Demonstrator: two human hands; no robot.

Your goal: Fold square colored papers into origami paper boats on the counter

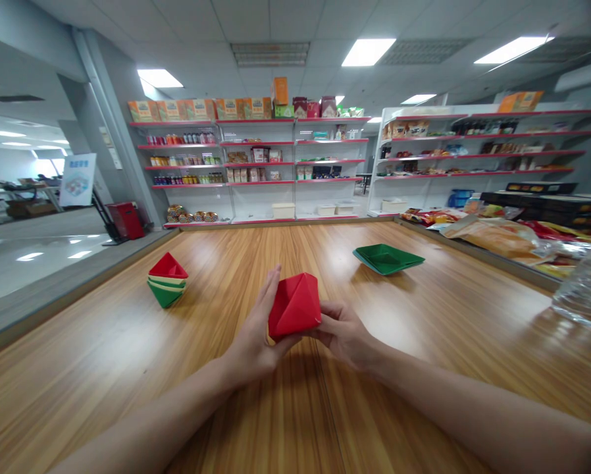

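Observation:
Both hands hold a red folded-paper piece [295, 305] above the middle of the wooden table [256, 421]. My left hand [260, 332] grips its left side, thumb beneath and fingers up along the edge. At the lower right corner, the fingers of my right hand [342, 332] pinch the paper. A stack of folded paper pieces [168, 280], red on top with pale and green layers below, stands on the table to the left. Farther off on the right lies a green folded-paper piece [389, 258], wide and shallow like a dish.
A clear plastic bottle [586, 283] stands at the right edge. Beyond the table's right rim lie snack packets [503, 240] and dark boxes [547, 207]. Stocked shelves [256, 161] line the back. On the floor at left are a red box [126, 220] and a sign board [77, 179].

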